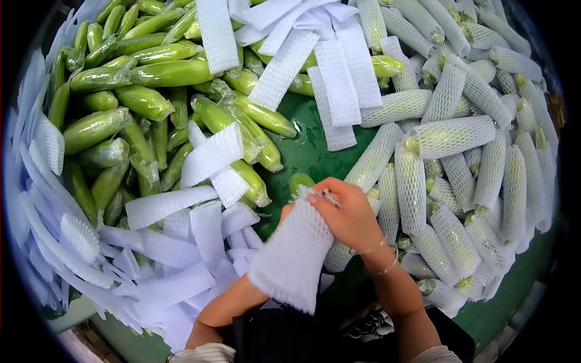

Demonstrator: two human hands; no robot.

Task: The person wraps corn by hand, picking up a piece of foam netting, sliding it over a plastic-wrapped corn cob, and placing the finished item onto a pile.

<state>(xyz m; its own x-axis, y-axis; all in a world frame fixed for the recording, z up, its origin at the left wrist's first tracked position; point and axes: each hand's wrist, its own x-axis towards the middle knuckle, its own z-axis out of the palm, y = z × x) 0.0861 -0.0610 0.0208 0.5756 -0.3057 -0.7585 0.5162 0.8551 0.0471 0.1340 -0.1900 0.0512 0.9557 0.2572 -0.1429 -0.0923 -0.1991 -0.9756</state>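
A white foam net sleeve point(293, 251) hangs in front of me, its upper end bunched between my hands. The thumb and fingers of my right hand point(348, 213) pinch that end. My left hand point(287, 212) is mostly hidden behind the sleeve, closed around a zucchini. The zucchini's green tip point(301, 181) shows just beyond the sleeve's upper end; the rest is covered. To the left lie several film-wrapped zucchini point(172, 72). Loose flat foam sleeves point(209, 233) are piled beside my left forearm.
Zucchini in foam nets point(451, 136) are heaped along the right side. More flat sleeves point(339, 78) lie across the zucchini at the back, and a thick stack of sleeves point(45, 224) lines the left edge. Green tabletop point(305, 142) shows in the middle.
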